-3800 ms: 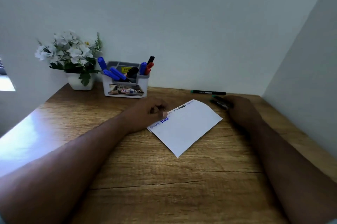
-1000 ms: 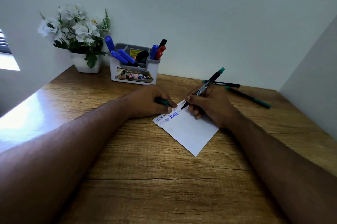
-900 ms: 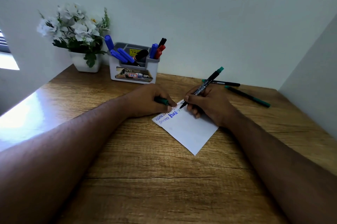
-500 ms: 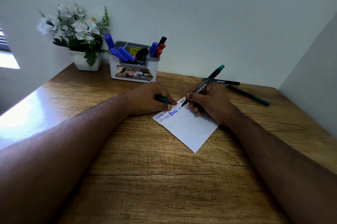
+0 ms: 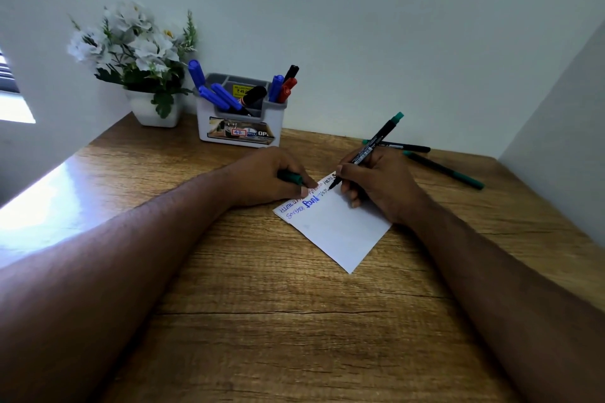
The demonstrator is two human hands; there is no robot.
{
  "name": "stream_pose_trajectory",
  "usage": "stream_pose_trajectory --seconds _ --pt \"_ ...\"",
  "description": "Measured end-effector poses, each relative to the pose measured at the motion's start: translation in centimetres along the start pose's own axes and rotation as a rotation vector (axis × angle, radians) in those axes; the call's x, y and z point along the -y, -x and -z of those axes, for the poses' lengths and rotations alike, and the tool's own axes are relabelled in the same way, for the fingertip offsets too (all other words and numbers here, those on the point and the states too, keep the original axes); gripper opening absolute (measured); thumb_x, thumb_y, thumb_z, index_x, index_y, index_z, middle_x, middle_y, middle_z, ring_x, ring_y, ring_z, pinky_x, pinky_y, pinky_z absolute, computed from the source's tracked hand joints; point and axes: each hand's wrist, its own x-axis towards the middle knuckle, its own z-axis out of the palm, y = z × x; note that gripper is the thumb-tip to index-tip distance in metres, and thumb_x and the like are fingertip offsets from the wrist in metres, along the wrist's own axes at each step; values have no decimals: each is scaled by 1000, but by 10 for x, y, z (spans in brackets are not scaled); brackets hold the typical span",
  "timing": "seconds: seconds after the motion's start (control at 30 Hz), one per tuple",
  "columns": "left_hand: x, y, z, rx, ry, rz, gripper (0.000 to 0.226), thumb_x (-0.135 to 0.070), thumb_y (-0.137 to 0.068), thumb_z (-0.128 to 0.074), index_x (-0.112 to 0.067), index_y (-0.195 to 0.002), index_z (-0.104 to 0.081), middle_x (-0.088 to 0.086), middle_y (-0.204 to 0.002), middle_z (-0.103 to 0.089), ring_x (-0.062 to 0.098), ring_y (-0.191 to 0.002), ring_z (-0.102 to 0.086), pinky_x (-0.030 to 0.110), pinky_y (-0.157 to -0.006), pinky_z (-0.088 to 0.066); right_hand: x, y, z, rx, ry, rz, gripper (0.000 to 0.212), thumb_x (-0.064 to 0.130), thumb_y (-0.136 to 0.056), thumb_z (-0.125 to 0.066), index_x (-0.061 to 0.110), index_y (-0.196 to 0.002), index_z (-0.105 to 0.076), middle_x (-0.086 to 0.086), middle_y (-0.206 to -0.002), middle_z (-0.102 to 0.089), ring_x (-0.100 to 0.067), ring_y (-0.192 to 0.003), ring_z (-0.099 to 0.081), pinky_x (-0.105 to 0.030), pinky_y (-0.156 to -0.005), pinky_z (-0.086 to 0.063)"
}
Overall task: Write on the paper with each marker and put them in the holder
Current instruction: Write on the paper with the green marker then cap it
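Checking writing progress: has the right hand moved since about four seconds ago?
Yes. The right hand left the two pens lying on the desk and came left onto the paper.

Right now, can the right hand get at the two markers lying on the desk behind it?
Probably yes: the two markers lie uncovered just beyond the right hand, but it holds a green marker.

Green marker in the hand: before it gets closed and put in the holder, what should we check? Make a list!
1. Right hand grips the marker: ok.
2. Left hand has its cap: ok.
3. New word finished on the paper: cannot tell.
4. Holder has free room: ok.
5. Two markers on the desk remain to be used: not ok.
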Motion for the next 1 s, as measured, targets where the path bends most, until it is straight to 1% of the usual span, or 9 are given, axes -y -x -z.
stream_pose_trajectory --seconds 0.1,0.2,0.3,0.5,0.73,0.9,1.0 --pt "1 0 0 -13 10 -10 21 -31 -84 -70 -37 -104 -71 -19 -100 -66 0 -97 -59 16 -84 -45 -1 0 -1 -18 -23 -6 12 1 -89 -61 -4 -79 -64 -8 -52 -62 -17 -38 -52 -25 -38 -48" --pt "0 0 0 -5 2 -3 21 -32 -84 -69 -38 -104 -71 -18 -102 -65 0 -97 -58 16 -83 -45 -1 0 -1 -20 -22 -1 13 1 -89 -62 -4 -78 -64 -10 -53 -62 -18 -38 -52 -25 -38 -47" --pt "0 0 1 -2 -1 -5 22 -31 -84 -69 -37 -105 -71 -18 -101 -65 -1 -96 -58 13 -81 -44 0 0 0 -15 -23 6 13 2 -90 -62 -5 -79 -65 -10 -54 -63 -19 -39 -53 -25 -39 -47" --pt "-1 0 1 9 2 8 22 -31 -85 -68 -36 -107 -70 -18 -101 -63 -1 -96 -57 11 -77 -42 -1 0 -1 -12 16 4 15 3 -89 -64 -10 -83 -65 -11 -55 -63 -18 -41 -54 -25 -39 -47" --pt "-2 1 1 3 3 -2 22 -29 -85 -68 -35 -107 -70 -22 -95 -61 -3 -93 -56 7 -72 -38 1 1 0 -27 39 -12 14 4 -89 -63 -7 -82 -66 -9 -55 -64 -17 -42 -55 -25 -40 -48" --pt "-1 0 1 11 -6 13 23 -31 -86 -67 -37 -107 -70 -17 -105 -63 0 -97 -56 12 -77 -42 1 1 -1 -45 43 -4 13 4 -90 -63 -2 -79 -66 -7 -54 -64 -17 -42 -55 -27 -41 -50" --pt "-1 0 1 10 -10 11 22 -32 -86 -67 -37 -107 -70 -18 -104 -63 -1 -96 -56 12 -77 -42 1 0 -1 -46 36 -13 13 4 -89 -63 1 -77 -65 -5 -51 -63 -16 -41 -55 -26 -40 -49"
